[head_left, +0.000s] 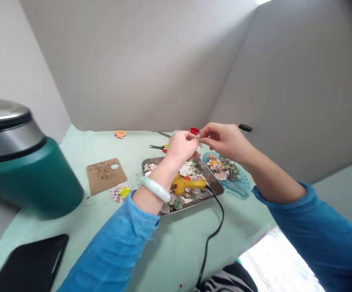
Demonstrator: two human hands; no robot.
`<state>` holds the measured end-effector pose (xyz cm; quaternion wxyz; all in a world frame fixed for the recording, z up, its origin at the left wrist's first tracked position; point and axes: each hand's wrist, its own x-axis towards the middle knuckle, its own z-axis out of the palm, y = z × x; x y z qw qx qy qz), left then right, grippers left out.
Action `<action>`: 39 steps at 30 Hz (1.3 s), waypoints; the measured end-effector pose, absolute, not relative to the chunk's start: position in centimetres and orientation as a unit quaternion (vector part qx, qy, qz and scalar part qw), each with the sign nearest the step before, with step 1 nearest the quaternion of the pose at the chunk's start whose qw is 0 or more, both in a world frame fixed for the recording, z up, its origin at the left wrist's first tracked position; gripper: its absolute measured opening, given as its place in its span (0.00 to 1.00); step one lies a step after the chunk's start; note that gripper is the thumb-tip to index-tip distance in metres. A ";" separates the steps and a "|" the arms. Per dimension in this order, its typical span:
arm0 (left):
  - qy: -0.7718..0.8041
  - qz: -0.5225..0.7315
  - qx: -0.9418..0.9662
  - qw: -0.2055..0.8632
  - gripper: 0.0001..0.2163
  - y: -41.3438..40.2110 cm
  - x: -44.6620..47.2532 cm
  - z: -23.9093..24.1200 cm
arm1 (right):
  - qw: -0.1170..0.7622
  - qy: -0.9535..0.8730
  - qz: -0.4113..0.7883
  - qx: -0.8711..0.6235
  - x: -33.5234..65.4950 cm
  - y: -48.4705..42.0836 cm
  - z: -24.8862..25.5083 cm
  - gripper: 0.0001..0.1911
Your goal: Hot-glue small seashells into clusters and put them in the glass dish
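My left hand (180, 147) and my right hand (223, 140) meet above the far end of a metal tray (217, 187). Both pinch one small pale piece between their fingertips; it is too small to name. A pale green bangle (155, 189) circles my left wrist. The tray holds several shells and a yellow glue gun (188, 185), whose black cord (208, 239) runs toward me. A blue shell-shaped dish (239, 187) with small decorated pieces lies right of the tray, under my right forearm.
A large green flask with a steel lid (20, 162) stands at the left. A brown card (105, 175), a yellow star ornament (123, 192), scissors (159, 147), a red cap (194, 131), an orange shell (120, 134) and a black tablet (29, 265) lie on the pale green table (176, 247).
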<state>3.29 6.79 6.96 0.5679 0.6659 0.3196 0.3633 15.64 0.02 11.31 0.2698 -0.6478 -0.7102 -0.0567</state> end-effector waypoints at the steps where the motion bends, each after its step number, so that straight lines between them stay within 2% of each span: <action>1: 0.315 0.368 0.669 0.564 0.04 6.6 3.2 6.8 | 0.268 -0.709 -0.062 -0.650 15.4 -0.3 11.3 0.07; 7: 0.300 0.407 0.665 0.550 0.06 5.4 3.0 5.9 | 0.256 -0.705 -0.099 -0.654 14.0 -1.8 11.3 0.04; 14: 0.296 0.379 0.694 0.535 0.06 4.0 2.8 6.3 | 0.272 -0.686 -0.108 -0.666 13.7 -3.9 10.8 0.04; 22: 0.303 0.347 0.740 0.489 0.08 3.9 3.2 5.0 | 0.285 -0.682 -0.040 -0.672 15.2 -4.4 9.1 0.05; 31: 0.341 0.322 0.717 0.516 0.09 5.1 2.8 4.5 | 0.341 -0.734 -0.020 -0.587 16.7 -1.8 6.5 0.05; 39: 0.375 0.318 0.682 0.541 0.10 6.4 2.2 4.1 | 0.345 -0.783 0.027 -0.516 17.9 1.5 5.4 0.06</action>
